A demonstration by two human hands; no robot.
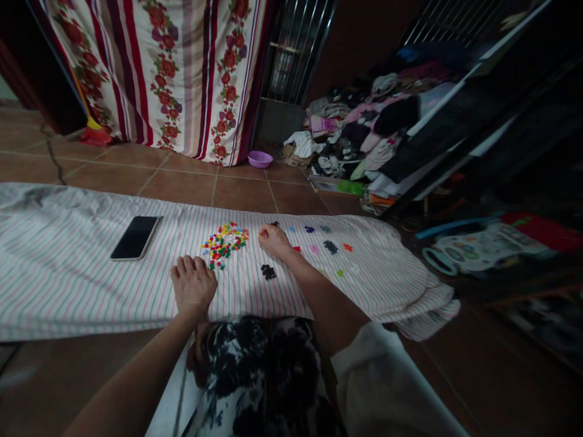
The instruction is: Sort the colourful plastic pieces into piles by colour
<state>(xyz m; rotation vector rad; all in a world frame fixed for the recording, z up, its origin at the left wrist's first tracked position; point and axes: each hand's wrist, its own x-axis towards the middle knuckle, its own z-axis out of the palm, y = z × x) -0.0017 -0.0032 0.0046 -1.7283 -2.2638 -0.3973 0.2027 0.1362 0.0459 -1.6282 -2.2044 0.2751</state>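
My left hand (195, 284) lies flat on the striped cloth (91, 291), fingers stretched out, just below a loose pile of tiny multicoloured pieces (225, 243). To the right of that pile, my right hand (274, 240) is closed in a pinch above the cloth. A speck of yellow-orange shows at its fingertips, too small to name. Small single-colour groups lie around it: black pieces (268, 272), dark grey pieces (330, 247), purple pieces (309, 229), pink pieces (314, 249), orange pieces (348, 247) and green pieces (340, 273). My right hand and forearm partly cover red pieces (297, 249).
A phone (135, 238) rests on the cloth at the left. Beyond it hang a floral curtain (182, 79), a purple basin (260, 159) on the tiled floor and a red broom (96, 135). A heap of clothes (359, 127) fills the back right.
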